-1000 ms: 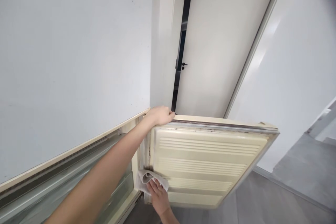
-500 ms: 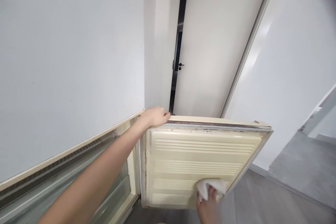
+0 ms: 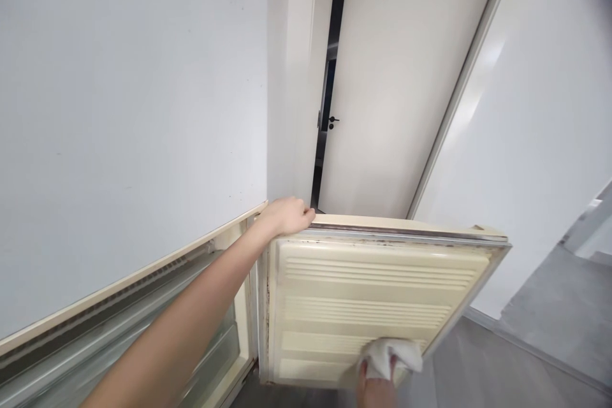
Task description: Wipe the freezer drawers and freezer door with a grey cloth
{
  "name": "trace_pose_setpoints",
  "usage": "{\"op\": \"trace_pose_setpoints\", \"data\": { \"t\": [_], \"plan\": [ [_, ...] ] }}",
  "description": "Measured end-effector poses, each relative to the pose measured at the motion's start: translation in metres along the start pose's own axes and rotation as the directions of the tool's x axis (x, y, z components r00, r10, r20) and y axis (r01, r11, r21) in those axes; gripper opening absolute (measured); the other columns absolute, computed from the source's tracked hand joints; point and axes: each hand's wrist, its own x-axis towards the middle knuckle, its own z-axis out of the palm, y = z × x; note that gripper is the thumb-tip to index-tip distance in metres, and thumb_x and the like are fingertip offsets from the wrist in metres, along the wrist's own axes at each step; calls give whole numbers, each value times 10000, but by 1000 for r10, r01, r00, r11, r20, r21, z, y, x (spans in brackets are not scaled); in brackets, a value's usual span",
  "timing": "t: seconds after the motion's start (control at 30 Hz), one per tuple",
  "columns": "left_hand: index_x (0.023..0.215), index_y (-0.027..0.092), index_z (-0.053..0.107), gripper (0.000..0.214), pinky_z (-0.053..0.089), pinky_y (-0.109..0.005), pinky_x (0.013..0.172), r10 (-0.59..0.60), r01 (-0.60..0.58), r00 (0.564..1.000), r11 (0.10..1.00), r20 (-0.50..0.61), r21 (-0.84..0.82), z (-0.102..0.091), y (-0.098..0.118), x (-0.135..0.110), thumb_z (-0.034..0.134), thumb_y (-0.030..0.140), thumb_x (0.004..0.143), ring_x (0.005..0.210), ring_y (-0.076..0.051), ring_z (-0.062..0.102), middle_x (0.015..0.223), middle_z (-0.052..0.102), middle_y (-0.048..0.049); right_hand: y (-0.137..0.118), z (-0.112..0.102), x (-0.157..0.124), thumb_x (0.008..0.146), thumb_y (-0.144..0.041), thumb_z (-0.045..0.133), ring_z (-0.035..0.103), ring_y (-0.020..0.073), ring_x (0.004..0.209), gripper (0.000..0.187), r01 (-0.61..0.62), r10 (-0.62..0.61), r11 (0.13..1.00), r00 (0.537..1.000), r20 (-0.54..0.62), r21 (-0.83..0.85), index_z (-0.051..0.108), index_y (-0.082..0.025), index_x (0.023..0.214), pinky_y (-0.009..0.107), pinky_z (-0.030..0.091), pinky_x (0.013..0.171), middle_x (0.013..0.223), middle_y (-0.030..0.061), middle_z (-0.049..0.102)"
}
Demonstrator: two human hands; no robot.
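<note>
My left hand [image 3: 289, 215] rests on the top edge of an open, cream-coloured freezer door [image 3: 363, 309], close to the hinge side, its fingers curled over the rim. The door's ribbed inner panel faces me, and dark stains run along its seal. Low on that panel, toward the right, my right hand [image 3: 377, 389] presses a white cloth [image 3: 389, 357], closed around it. Motion blurs this hand, and the cloth hides part of its fingers. To the left, under my left forearm, is the open freezer cabinet [image 3: 243, 325] with greyish, see-through drawer fronts.
Close behind the freezer door stands a white room door [image 3: 396, 76], ajar, with a black handle [image 3: 333, 119]. A white wall [image 3: 134, 89] rises above the cabinet. Grey flooring [image 3: 482, 363] lies at the lower right.
The cloth and my right hand have shifted slightly down on the panel. My left hand keeps its place on the door edge. The whole view has moved a little.
</note>
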Motion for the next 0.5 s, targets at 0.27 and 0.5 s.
{"op": "trace_pose_setpoints", "data": {
  "t": [0.27, 0.5],
  "plan": [
    [548, 219, 505, 416, 297, -340, 504, -23, 23, 1000, 1000, -8, -8, -2, 3, -1, 233, 418, 792, 571, -206, 508, 659, 626, -74, -118, 17, -24, 812, -314, 516, 589, 258, 1064, 440, 621, -708, 683, 692, 140, 383, 549, -313, 1251, 385, 440, 892, 1093, 6, 684],
    [521, 228, 466, 406, 284, -335, 507, -20, 20, 1000, 999, 7, -50, 1, -4, 2, 239, 436, 785, 523, -177, 433, 594, 568, -42, -170, 39, -26, 873, -403, 486, 655, 209, 923, 347, 570, -832, 528, 496, 249, 629, 640, -219, 1124, 376, 470, 925, 972, 22, 719]
  ]
}}
